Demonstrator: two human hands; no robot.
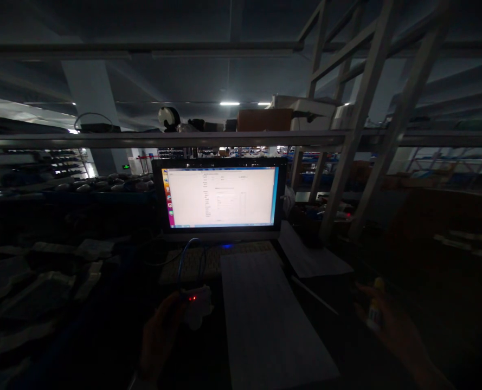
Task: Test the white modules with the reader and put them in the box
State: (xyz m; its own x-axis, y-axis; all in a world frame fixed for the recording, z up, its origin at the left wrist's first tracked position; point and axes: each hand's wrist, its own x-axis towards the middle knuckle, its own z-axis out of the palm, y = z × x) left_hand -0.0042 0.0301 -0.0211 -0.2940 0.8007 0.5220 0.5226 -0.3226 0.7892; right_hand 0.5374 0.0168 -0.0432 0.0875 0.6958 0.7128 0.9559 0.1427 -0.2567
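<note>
The scene is very dark. My left hand (161, 333) is closed on a small white device (197, 309) with a red light and a blue cable (190, 262) looping up from it. My right hand (391, 325) is closed on a small white tube with a yellow cap (376, 309), at the lower right. Between the hands lies a pale flat sheet (265, 319) on the bench. Behind it stands a lit monitor (220, 196) showing a white window.
A second pale sheet (309, 254) lies right of the monitor. Dim trays and parts cover the bench at the left (41, 276). A metal rail (163, 139) runs overhead with boxes (265, 119) on it. Slanted metal struts (362, 119) stand at the right.
</note>
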